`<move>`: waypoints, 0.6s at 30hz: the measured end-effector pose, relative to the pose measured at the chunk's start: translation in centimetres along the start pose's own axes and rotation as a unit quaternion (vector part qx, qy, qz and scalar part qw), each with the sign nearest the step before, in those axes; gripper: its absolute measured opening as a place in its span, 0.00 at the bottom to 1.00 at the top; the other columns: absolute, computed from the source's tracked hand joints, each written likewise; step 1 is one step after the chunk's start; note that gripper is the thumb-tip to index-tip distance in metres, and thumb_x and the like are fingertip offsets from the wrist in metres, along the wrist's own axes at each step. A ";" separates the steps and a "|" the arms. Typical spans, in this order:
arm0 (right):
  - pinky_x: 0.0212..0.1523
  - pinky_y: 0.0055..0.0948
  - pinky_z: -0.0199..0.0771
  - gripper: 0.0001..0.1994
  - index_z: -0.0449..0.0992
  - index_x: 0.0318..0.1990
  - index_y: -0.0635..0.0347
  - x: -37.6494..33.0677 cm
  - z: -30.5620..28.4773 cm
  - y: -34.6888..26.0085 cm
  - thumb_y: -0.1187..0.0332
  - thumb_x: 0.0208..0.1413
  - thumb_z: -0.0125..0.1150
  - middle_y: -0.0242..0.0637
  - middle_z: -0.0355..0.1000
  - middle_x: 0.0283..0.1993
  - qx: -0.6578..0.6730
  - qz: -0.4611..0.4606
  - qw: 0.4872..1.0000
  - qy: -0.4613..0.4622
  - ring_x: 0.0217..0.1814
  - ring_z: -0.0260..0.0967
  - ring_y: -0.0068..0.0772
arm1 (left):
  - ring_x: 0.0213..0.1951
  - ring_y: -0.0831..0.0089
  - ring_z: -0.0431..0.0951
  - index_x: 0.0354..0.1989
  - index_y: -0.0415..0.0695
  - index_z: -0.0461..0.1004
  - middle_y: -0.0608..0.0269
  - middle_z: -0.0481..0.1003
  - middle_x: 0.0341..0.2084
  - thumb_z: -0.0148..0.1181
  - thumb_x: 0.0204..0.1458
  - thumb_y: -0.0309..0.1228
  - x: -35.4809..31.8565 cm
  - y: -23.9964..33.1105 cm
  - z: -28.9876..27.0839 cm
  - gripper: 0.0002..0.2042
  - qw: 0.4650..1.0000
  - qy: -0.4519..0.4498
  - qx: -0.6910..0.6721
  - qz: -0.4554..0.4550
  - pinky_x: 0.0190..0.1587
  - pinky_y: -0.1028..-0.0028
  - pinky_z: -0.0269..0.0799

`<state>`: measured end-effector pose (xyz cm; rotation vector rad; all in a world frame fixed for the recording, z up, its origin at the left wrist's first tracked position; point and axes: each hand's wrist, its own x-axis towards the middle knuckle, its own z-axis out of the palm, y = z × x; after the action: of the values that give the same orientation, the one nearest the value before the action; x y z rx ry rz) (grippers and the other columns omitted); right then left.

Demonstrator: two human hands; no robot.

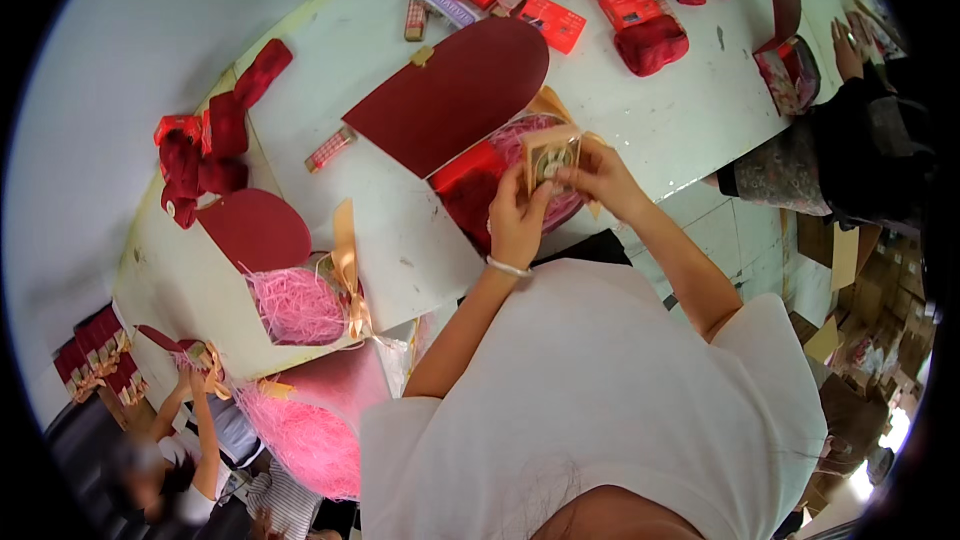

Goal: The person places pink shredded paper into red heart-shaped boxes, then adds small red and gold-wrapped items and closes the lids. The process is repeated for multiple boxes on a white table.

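Between both hands I hold a small tan box (pixel 541 143) with a round design on its face. My left hand (pixel 515 225) grips its lower left side, thumb on the front. My right hand (pixel 604 176) closes on its right side, fingers at the front edge. Right beneath them stands a dark red gift box, its rounded lid (pixel 455 90) raised away from me. Inside lie pink paper shreds (pixel 512 140), a dark red cloth item (pixel 472 202) and a flat red packet (pixel 468 162). My hands hide part of the contents. An orange ribbon (pixel 548 103) shows at its side.
Another open gift box (pixel 295 310) with pink shreds stands left. Red cloth pouches (pixel 650 45) and red packets (pixel 552 22) lie at the far side, more pouches (pixel 228 125) at far left. A bag of pink shreds (pixel 310 440) sits lower left. People work at left and right.
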<state>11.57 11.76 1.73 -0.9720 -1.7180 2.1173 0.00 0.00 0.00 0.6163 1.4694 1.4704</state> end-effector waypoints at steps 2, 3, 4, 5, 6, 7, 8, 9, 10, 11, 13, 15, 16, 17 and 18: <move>0.44 0.21 0.66 0.18 0.64 0.50 0.66 2.0 -1.0 1.3 0.72 0.51 0.55 0.35 0.68 0.42 0.044 -0.008 0.998 0.042 0.43 0.65 0.23 | 0.53 0.59 0.61 0.51 0.38 0.60 0.49 0.61 0.50 0.55 0.47 0.32 1.2 0.5 -0.2 0.22 0.991 0.051 0.108 0.059 0.55 0.63 0.53; 0.44 0.22 0.66 0.17 0.65 0.48 0.67 1.3 1.4 3.3 0.73 0.50 0.55 0.36 0.69 0.40 0.070 0.022 0.997 0.028 0.42 0.65 0.23 | 0.53 0.55 0.59 0.51 0.38 0.60 0.46 0.60 0.50 0.56 0.47 0.33 -0.9 0.4 -3.1 0.23 0.954 0.081 0.260 0.126 0.55 0.62 0.52; 0.43 0.23 0.66 0.17 0.65 0.48 0.67 2.4 0.6 3.9 0.73 0.49 0.55 0.37 0.69 0.40 -0.011 0.003 1.000 0.018 0.41 0.66 0.24 | 0.53 0.54 0.59 0.51 0.38 0.59 0.46 0.60 0.50 0.55 0.47 0.33 -0.5 0.4 -4.2 0.23 0.919 0.137 0.328 0.169 0.56 0.61 0.52; 0.43 0.24 0.65 0.17 0.65 0.47 0.67 3.4 -0.1 4.8 0.73 0.49 0.55 0.38 0.69 0.40 -0.091 -0.016 0.996 0.009 0.41 0.66 0.26 | 0.54 0.52 0.58 0.52 0.37 0.58 0.46 0.59 0.51 0.55 0.47 0.34 -0.1 0.2 -5.3 0.24 0.875 0.192 0.392 0.210 0.56 0.61 0.51; 0.43 0.24 0.65 0.17 0.65 0.47 0.68 4.5 -0.3 6.1 0.73 0.48 0.55 0.39 0.69 0.40 -0.104 -0.024 0.994 0.004 0.41 0.66 0.27 | 0.54 0.51 0.56 0.53 0.37 0.57 0.46 0.58 0.51 0.55 0.47 0.34 0.3 -0.5 -6.5 0.25 0.871 0.237 0.377 0.208 0.56 0.60 0.50; 0.43 0.25 0.65 0.17 0.66 0.47 0.68 5.1 -0.3 7.2 0.74 0.48 0.55 0.40 0.69 0.40 -0.118 -0.027 0.993 -0.001 0.41 0.66 0.28 | 0.55 0.50 0.55 0.54 0.37 0.55 0.47 0.58 0.52 0.55 0.48 0.34 0.3 -1.7 -7.6 0.26 0.867 0.279 0.361 0.202 0.57 0.60 0.48; 0.43 0.26 0.65 0.17 0.66 0.47 0.68 5.5 -0.7 8.1 0.74 0.48 0.55 0.41 0.69 0.40 -0.131 -0.029 0.991 -0.005 0.41 0.66 0.29 | 0.50 0.57 0.62 0.55 0.38 0.53 0.47 0.60 0.50 0.55 0.48 0.31 0.6 -2.6 -8.5 0.27 0.851 0.293 0.389 0.197 0.51 0.65 0.58; 0.43 0.26 0.65 0.17 0.66 0.47 0.68 5.9 -0.4 8.1 0.74 0.47 0.55 0.42 0.69 0.40 -0.142 -0.017 0.990 0.002 0.41 0.66 0.30 | 0.47 0.59 0.64 0.55 0.38 0.54 0.47 0.61 0.48 0.55 0.48 0.31 0.4 -2.7 -9.1 0.26 0.891 0.288 0.319 0.150 0.48 0.67 0.61; 0.44 0.26 0.64 0.17 0.66 0.46 0.69 6.2 -0.2 8.0 0.75 0.47 0.55 0.42 0.69 0.40 -0.153 -0.005 0.988 0.009 0.41 0.66 0.30 | 0.44 0.62 0.67 0.54 0.38 0.55 0.48 0.63 0.47 0.54 0.48 0.31 0.3 -2.7 -9.5 0.25 0.923 0.280 0.245 0.102 0.45 0.69 0.64; 0.44 0.27 0.64 0.16 0.67 0.46 0.69 6.5 0.0 8.0 0.75 0.47 0.55 0.43 0.70 0.40 -0.163 0.007 0.986 0.017 0.41 0.66 0.31 | 0.41 0.64 0.69 0.54 0.38 0.56 0.48 0.64 0.45 0.54 0.49 0.31 0.1 -2.7 -9.9 0.25 0.946 0.270 0.170 0.053 0.42 0.72 0.67; 0.44 0.28 0.64 0.18 0.67 0.45 0.69 6.9 0.6 8.1 0.70 0.47 0.57 0.46 0.70 0.39 -0.186 -0.005 0.982 0.018 0.41 0.67 0.34 | 0.31 0.76 0.72 0.42 0.37 0.67 0.56 0.72 0.31 0.55 0.48 0.29 0.2 -2.6 -10.8 0.14 0.941 0.250 0.225 0.021 0.32 0.78 0.68; 0.44 0.30 0.63 0.19 0.67 0.45 0.69 7.1 1.0 7.8 0.67 0.47 0.57 0.47 0.70 0.38 -0.205 0.001 0.979 0.017 0.41 0.67 0.36 | 0.29 0.79 0.71 0.34 0.37 0.72 0.61 0.73 0.23 0.56 0.47 0.29 0.2 -2.4 -11.2 0.08 0.925 0.249 0.287 -0.009 0.31 0.79 0.66; 0.44 0.30 0.63 0.19 0.67 0.45 0.69 7.1 1.1 8.1 0.66 0.47 0.58 0.48 0.70 0.38 -0.215 0.001 0.976 0.023 0.40 0.67 0.37 | 0.28 0.77 0.72 0.26 0.39 0.73 0.63 0.73 0.20 0.58 0.45 0.28 0.2 -2.8 -11.3 0.05 0.917 0.269 0.291 0.041 0.29 0.77 0.67; 0.44 0.31 0.63 0.19 0.67 0.44 0.69 7.2 1.2 8.6 0.65 0.47 0.58 0.49 0.70 0.38 -0.225 0.000 0.974 0.031 0.40 0.67 0.38 | 0.28 0.74 0.72 0.26 0.40 0.73 0.62 0.73 0.20 0.58 0.44 0.27 0.2 -2.8 -11.2 0.04 0.893 0.250 0.357 0.111 0.30 0.75 0.67; 0.43 0.32 0.63 0.20 0.67 0.44 0.69 7.3 1.2 8.9 0.64 0.47 0.58 0.50 0.70 0.37 -0.235 -0.001 0.971 0.039 0.40 0.67 0.39 | 0.28 0.72 0.72 0.25 0.41 0.73 0.62 0.73 0.20 0.59 0.43 0.27 0.3 -2.7 -11.1 0.04 0.860 0.227 0.419 0.180 0.30 0.74 0.67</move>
<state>7.22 12.53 -8.94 -1.1480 -2.2262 1.6707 -8.97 -5.52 -4.40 1.1668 2.5161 1.2349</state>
